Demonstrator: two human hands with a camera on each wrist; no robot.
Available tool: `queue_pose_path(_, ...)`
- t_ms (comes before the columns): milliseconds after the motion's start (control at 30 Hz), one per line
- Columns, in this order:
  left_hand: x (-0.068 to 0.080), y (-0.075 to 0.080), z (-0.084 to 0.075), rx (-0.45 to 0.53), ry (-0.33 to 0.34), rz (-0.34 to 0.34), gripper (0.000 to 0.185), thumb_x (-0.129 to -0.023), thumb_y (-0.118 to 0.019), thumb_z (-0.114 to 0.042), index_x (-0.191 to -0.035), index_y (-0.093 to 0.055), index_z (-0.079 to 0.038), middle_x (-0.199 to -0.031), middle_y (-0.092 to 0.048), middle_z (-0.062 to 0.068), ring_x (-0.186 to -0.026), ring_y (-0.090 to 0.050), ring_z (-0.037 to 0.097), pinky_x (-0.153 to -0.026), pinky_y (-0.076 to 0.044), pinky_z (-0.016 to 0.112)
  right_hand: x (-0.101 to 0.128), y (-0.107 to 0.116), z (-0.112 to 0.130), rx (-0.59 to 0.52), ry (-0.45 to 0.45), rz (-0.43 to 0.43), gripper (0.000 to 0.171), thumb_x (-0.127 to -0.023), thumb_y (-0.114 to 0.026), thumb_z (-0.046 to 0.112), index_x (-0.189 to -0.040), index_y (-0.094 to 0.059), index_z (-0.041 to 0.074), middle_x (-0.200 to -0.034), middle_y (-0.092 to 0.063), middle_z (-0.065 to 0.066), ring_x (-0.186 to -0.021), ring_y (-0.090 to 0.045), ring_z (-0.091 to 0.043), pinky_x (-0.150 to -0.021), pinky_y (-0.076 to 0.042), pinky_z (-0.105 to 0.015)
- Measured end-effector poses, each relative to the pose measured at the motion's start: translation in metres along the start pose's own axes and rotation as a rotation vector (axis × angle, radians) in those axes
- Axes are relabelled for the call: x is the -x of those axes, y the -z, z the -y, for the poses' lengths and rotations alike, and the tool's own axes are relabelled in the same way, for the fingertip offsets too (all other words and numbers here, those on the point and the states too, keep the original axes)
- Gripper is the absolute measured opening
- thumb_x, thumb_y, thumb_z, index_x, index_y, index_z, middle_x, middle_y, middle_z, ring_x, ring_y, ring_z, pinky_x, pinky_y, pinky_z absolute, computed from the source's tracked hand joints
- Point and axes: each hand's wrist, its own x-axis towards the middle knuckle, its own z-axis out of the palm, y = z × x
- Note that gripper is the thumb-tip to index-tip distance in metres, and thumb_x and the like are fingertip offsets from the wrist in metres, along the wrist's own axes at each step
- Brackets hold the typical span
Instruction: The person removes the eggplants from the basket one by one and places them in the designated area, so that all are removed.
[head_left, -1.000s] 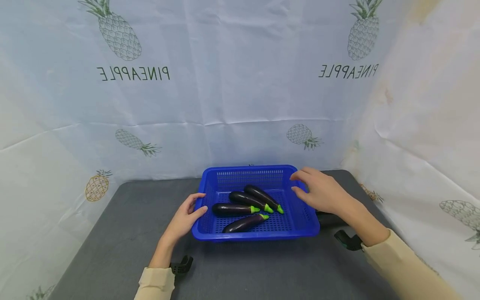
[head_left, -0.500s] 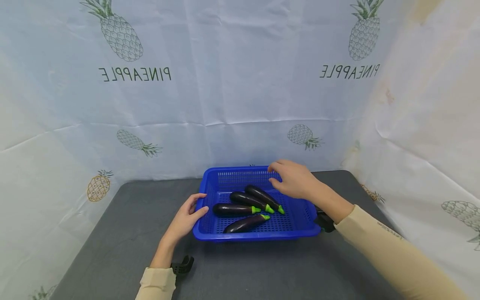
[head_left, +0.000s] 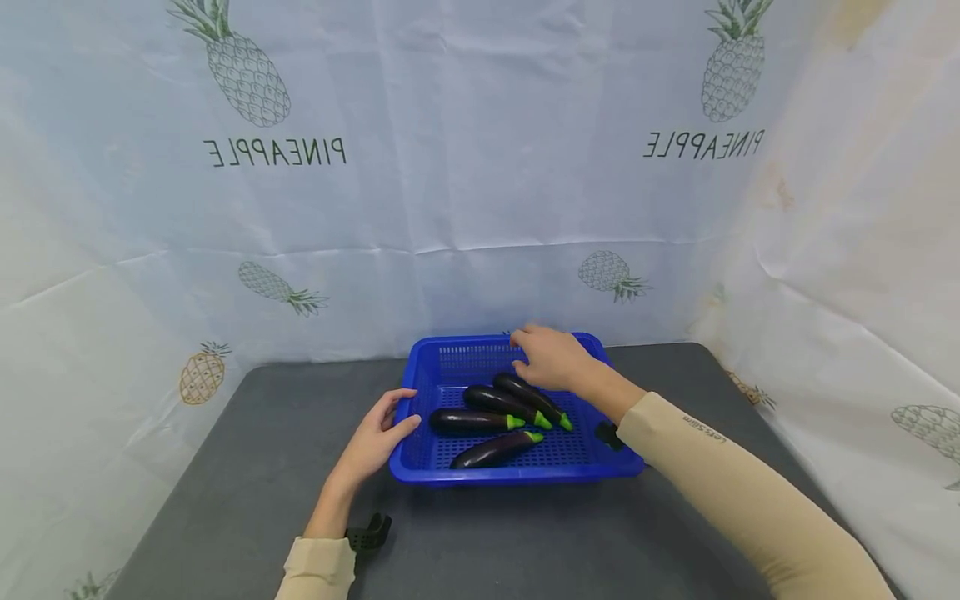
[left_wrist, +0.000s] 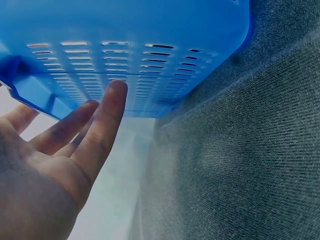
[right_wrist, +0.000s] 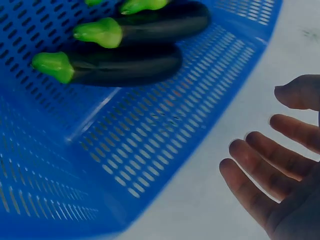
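A blue perforated basket sits on the grey table and holds several dark purple eggplants with green stems, the rearmost eggplant lying just beneath my right hand. My right hand hovers over the basket's far side with relaxed fingers and holds nothing. In the right wrist view its fingers are spread above the basket wall, two eggplants lying lower down. My left hand rests with straight fingers against the basket's left wall; the fingers lie close to the slotted wall.
Pale cloth printed with pineapples hangs behind and at both sides of the table. Black wrist mounts show by my left sleeve and under my right forearm. Bare table surface lies left and in front of the basket.
My right hand has moved left from the basket's right rim to above its far middle, over the rearmost eggplant. My left hand has stayed at the left wall.
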Motion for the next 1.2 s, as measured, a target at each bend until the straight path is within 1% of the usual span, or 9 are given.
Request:
queue_pose_path(100,0.000,-0.001,0.001,0.005,0.003,-0.004,0.046,-0.103,-0.063,-0.021,-0.145,-0.048,-0.009,-0.146,-0.049,0.024,-0.128,-0.056,0.041,-0.093,-0.055,0.052,-0.008,-0.013,-0.001,0.033,-0.011,0.032,0.034,-0.098,-0.066,0.026,-0.128,-0.064,0.011,-0.119,-0.064,-0.008,-0.099,-0.065,-0.025,-0.075,-0.058,-0.044)
queue_pose_path(200,0.000,-0.001,0.000,-0.004,0.008,-0.009,0.046,-0.102,-0.064,-0.021,-0.145,-0.048,-0.010,-0.146,-0.050,0.023,-0.128,-0.056,0.041,-0.093,-0.055,0.053,-0.015,-0.025,-0.002,0.066,-0.015,0.059,0.037,-0.098,-0.066,0.026,-0.131,-0.063,0.009,-0.119,-0.064,-0.010,-0.102,-0.066,-0.027,-0.077,-0.058,-0.047)
queue_pose_path(367,0.001,-0.001,0.000,-0.013,0.000,-0.020,0.045,-0.103,-0.064,-0.020,-0.144,-0.049,-0.009,-0.147,-0.049,0.024,-0.129,-0.055,0.041,-0.095,-0.054,0.055,-0.024,-0.041,-0.004,0.084,-0.042,0.124,0.044,-0.099,-0.064,0.027,-0.138,-0.058,0.008,-0.129,-0.062,-0.014,-0.113,-0.064,-0.031,-0.085,-0.056,-0.053)
queue_pose_path(500,0.001,0.000,0.001,-0.012,-0.004,-0.028,0.046,-0.102,-0.064,-0.021,-0.144,-0.049,-0.008,-0.146,-0.049,0.024,-0.129,-0.055,0.041,-0.094,-0.054,0.054,-0.029,-0.052,-0.006,0.091,-0.050,0.170,0.047,-0.100,-0.062,0.027,-0.142,-0.055,0.009,-0.134,-0.059,-0.016,-0.116,-0.062,-0.033,-0.086,-0.056,-0.053)
queue_pose_path(667,0.000,-0.001,0.002,-0.011,0.001,-0.024,0.047,-0.102,-0.064,-0.020,-0.145,-0.049,-0.008,-0.147,-0.049,0.024,-0.129,-0.055,0.041,-0.095,-0.053,0.055,-0.031,-0.062,-0.008,0.113,-0.077,0.213,0.048,-0.099,-0.061,0.026,-0.144,-0.053,0.010,-0.140,-0.056,-0.017,-0.119,-0.061,-0.034,-0.088,-0.055,-0.052)
queue_pose_path(800,0.001,-0.002,0.001,-0.024,0.004,-0.038,0.045,-0.102,-0.064,-0.019,-0.144,-0.050,-0.009,-0.147,-0.049,0.023,-0.129,-0.055,0.042,-0.095,-0.053,0.057,-0.031,-0.068,-0.009,0.116,-0.102,0.236,0.049,-0.098,-0.063,0.025,-0.143,-0.053,0.010,-0.138,-0.057,-0.017,-0.116,-0.063,-0.035,-0.088,-0.055,-0.053)
queue_pose_path(1000,0.001,-0.002,0.001,-0.030,0.000,-0.045,0.045,-0.102,-0.065,-0.020,-0.143,-0.051,-0.010,-0.147,-0.049,0.023,-0.130,-0.054,0.042,-0.095,-0.053,0.057,-0.032,-0.075,-0.010,0.121,-0.142,0.279,0.059,-0.095,-0.067,0.027,-0.149,-0.047,0.010,-0.141,-0.055,-0.018,-0.119,-0.061,-0.037,-0.091,-0.053,-0.054)
queue_pose_path(1133,0.000,-0.002,0.002,-0.039,0.005,-0.047,0.045,-0.102,-0.065,-0.020,-0.143,-0.051,-0.010,-0.147,-0.049,0.023,-0.130,-0.054,0.042,-0.096,-0.052,0.057,-0.034,-0.077,-0.009,0.108,-0.145,0.297,0.064,-0.095,-0.069,0.025,-0.152,-0.043,0.010,-0.144,-0.053,-0.019,-0.123,-0.059,-0.037,-0.093,-0.053,-0.053)
queue_pose_path(1200,0.000,-0.002,0.002,-0.042,0.007,-0.050,0.045,-0.102,-0.065,-0.020,-0.143,-0.051,-0.010,-0.147,-0.049,0.023,-0.130,-0.054,0.042,-0.096,-0.052,0.057,-0.035,-0.078,-0.008,0.106,-0.141,0.305,0.065,-0.095,-0.069,0.024,-0.153,-0.042,0.010,-0.145,-0.052,-0.018,-0.124,-0.059,-0.037,-0.093,-0.053,-0.053)
